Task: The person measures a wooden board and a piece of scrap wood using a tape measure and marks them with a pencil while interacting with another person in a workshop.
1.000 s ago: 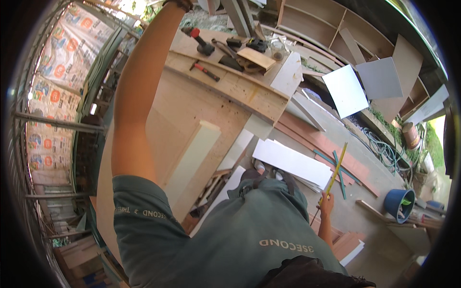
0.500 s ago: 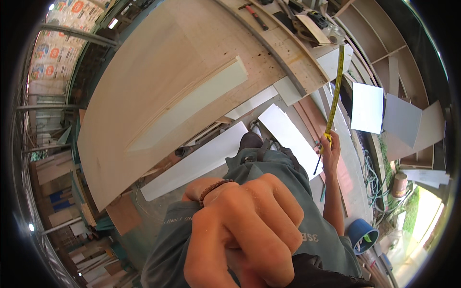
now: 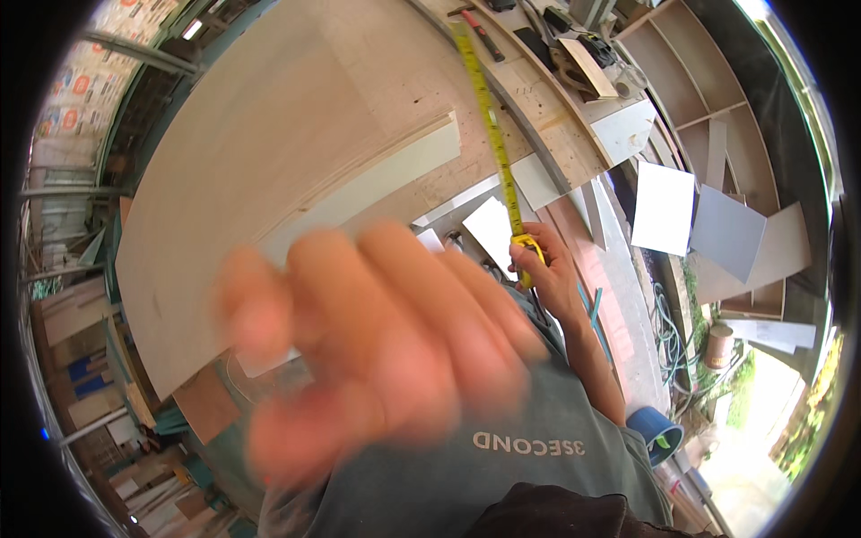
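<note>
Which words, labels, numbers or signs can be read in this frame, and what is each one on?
Dark green shirt: pale lettering across the chest, upside down in this view; legible, but not copied here.
Yellow tape measure in the right hand: dark markings along the blade, too small to read reliably.
Printed sheeting at upper left: orange marks and print, too small and blurred to read.

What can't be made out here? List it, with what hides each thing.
All in the head view:
Left hand: motion blur smears its fingers, so details and grip are unclear.
Tape blade: fine markings too small to read.
Tape case: partly covered by the right hand.
Large board: near edge partly behind the left hand; far side cut off by the upper edge.
</note>
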A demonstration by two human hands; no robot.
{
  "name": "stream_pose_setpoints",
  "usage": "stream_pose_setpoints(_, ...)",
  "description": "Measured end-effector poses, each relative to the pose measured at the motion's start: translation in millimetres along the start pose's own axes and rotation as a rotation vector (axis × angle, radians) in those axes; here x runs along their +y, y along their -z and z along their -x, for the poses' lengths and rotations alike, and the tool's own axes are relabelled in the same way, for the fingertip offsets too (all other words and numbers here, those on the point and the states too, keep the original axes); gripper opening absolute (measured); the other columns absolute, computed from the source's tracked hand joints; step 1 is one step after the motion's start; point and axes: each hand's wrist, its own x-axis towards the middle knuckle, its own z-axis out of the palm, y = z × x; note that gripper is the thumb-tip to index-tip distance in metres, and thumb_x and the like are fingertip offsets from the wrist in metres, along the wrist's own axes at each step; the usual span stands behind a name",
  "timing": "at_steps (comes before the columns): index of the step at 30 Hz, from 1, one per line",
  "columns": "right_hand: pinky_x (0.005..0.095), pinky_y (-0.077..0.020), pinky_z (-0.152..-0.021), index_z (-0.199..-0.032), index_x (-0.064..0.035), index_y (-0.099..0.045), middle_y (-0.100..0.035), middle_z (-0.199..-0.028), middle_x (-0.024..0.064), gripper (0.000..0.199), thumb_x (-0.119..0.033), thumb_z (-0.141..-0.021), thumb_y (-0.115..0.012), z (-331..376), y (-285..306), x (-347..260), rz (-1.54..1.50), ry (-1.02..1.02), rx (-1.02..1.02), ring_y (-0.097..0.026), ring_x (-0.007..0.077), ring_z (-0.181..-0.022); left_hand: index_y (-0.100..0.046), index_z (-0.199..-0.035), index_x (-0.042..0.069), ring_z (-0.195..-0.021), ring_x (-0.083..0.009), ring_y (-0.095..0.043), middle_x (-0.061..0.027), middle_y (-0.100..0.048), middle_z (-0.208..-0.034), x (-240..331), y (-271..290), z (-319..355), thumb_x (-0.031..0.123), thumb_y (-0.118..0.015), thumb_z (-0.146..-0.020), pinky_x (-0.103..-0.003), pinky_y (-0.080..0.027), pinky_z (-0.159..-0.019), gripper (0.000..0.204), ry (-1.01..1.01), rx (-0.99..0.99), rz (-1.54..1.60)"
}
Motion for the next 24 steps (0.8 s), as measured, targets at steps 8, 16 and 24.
stream_pose_setpoints(8, 0.0354, -0.0529, -0.082, -0.127, -0.0027, -0.067, -0.071, -0.095, 0.0133, 0.053, -0.041, -0.092, -0.075, -31, -52, -69, 0.239, 0.059, -0.020, -0.067, 0.0206, -0.086, -0.063, -0.128, -0.003, -0.103, -0.0165, -0.069, -0.0112, -0.072, -0.113, -84, 160, 50, 0.031, -0.067, -0.107, -0.031, -0.056, -0.088, 0.041, 0.832, 0.404, -0.604)
stream_pose_setpoints(16, 0.0425, -0.0540, -0.088, -0.139, -0.0092, -0.061, -0.072, -0.105, 0.0181, 0.068, -0.046, -0.085, -0.079, -47, -63, -68, 0.574, -0.041, 0.062, -0.070, 0.0324, -0.097, -0.074, -0.107, 0.014, -0.097, -0.0119, -0.068, 0.0002, -0.075, -0.103, -85, 313, -57, 0.048, -0.059, -0.108, -0.033, -0.054, -0.085, 0.037, 0.946, 0.450, -0.654)
stream_pose_setpoints(24, 0.0463, -0.0543, -0.091, -0.130, -0.0113, -0.063, -0.065, -0.117, 0.0156, 0.063, -0.014, -0.071, -0.085, 146, 45, 113, 0.847, -0.144, 0.389, -0.066, 0.0375, -0.108, -0.075, -0.106, 0.019, -0.099, -0.0080, -0.066, 0.0052, -0.078, -0.109, -21, 639, -244, 0.045, -0.056, -0.110, -0.031, -0.049, -0.086, 0.033, 0.816, 0.860, -0.902)
